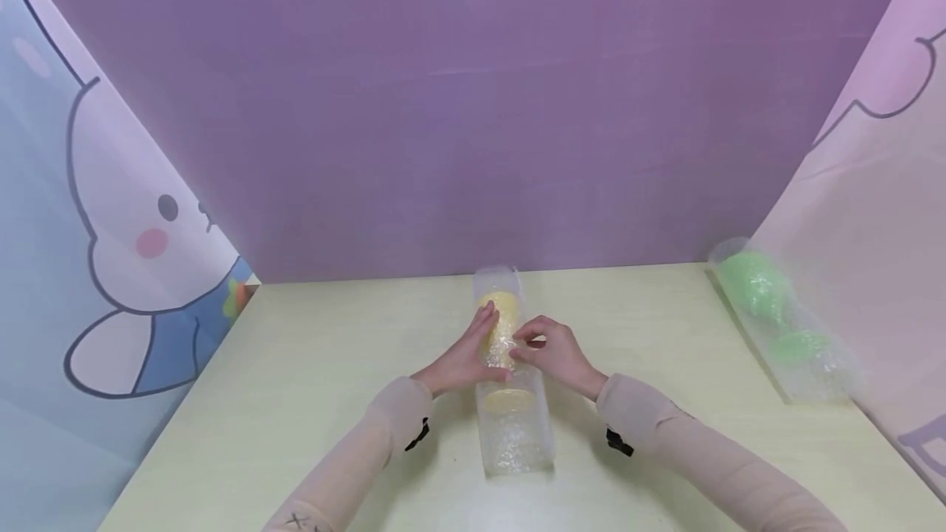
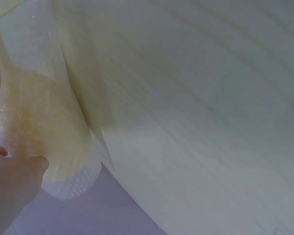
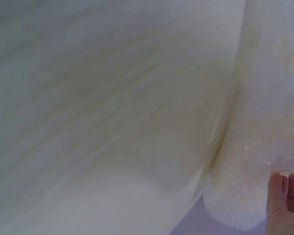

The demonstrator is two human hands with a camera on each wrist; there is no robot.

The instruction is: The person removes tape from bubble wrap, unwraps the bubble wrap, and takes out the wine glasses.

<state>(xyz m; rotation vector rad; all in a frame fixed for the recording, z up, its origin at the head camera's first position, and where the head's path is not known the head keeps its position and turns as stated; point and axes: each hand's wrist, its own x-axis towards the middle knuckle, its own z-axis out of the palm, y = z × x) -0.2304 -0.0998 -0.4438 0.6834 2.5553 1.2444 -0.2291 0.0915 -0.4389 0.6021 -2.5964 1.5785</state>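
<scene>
I have one bubble-wrap sleeve (image 1: 513,446) lying lengthwise in the middle of the pale tabletop (image 1: 332,327), its far end by the purple back panel (image 1: 480,105). Inside shows a yellow object (image 1: 502,310): a long far part and a paler round patch nearer me; through the wrap I cannot tell whether that is one piece or two. My left hand (image 1: 467,360) is spread along the left side, thumb apart and fingers straight, I judge to steady the bundle so it won't roll. My right hand (image 1: 559,358) has thumb and fingertips drawn together on the right side, pinching what looks like a bit of the wrap's surface, probably so I can work the film while the other hand braces. A second wrapped bundle (image 1: 813,380) lies at the far right, apart from my hands, showing two green patches (image 1: 755,279). That makes two bundles, one yellow, one green.
</scene>
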